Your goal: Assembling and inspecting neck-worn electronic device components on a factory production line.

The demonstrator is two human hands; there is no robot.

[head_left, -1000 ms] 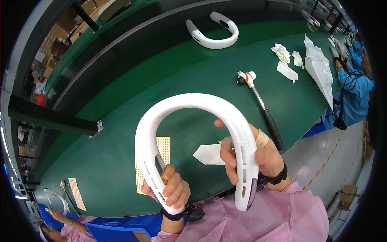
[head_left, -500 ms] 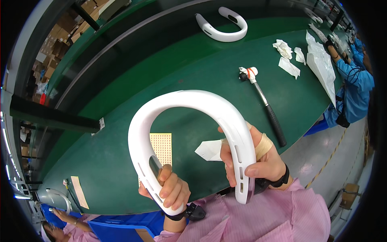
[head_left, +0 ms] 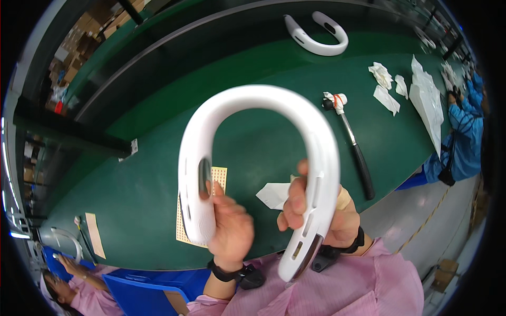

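Note:
A white U-shaped neck fan [head_left: 253, 97] is held up over the green table, its curve away from me and its two ends toward me. My left hand [head_left: 232, 231] is closed at the inner side of the left arm, near its end; that hand is slightly blurred and some fingers are behind the fan. My right hand [head_left: 345, 226] wraps the right arm, fingers on the inside, with a tan wrap on one finger. Beneath the left arm lies a cream sheet with rows of small red marks [head_left: 219, 176]. A folded white paper [head_left: 273, 195] is between the arms.
Right of the fan lies a hammer [head_left: 354, 139] with a wrapped head. Crumpled white tissues [head_left: 382, 76] and a white plastic bag [head_left: 426, 102] are beyond it. Another neck fan [head_left: 324, 48] sits at the back. A blue bin [head_left: 153, 287] stands at the near edge. Co-workers sit on both sides.
The neck fan has turned in my hands: its left arm now shows a broader face and its right end has swung inward. My left hand has shifted to the inner side of the left arm.

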